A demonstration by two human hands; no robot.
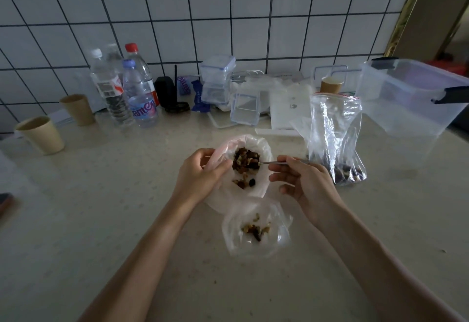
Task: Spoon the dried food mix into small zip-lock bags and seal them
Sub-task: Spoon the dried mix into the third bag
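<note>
My left hand (200, 177) pinches the soft rim of a thin, crinkled, translucent plastic bag (236, 194) that lies open on the pale speckled stone counter (101, 207), thumb and fingers curled on the film. My right hand (302, 182) grips the slim metal handle of a small spoon (269, 163), fingers curled round it; the bowl is heaped with lumpy brown and dark dried food mix (246, 161) and hangs over the bag's mouth. A few loose pieces lie lower in the same bag.

Just nearer to me sits a second small clear bag (256, 232), glossy and puffed open, with a small clump of the same mix at its bottom. To the right stands a taller clear zip-lock bag (335, 138) with a red strip along its top, wrinkled and shiny, a dark layer of mix at its base. That makes three bags holding mix.

Far right is one large clear plastic storage box (406, 108) with black latches. Along the white square-tiled wall (228, 4) with dark grout I count three clear plastic bottles (134, 93), ribbed and cylindrical, with white, pale and red caps; a fourth may stand behind, blurred. Three tan paper cups (42, 135) are in view: two at the far left, one behind the tall bag. Small clear snap-lid boxes (215, 80) are stacked in the middle, beside a black object I cannot identify.
</note>
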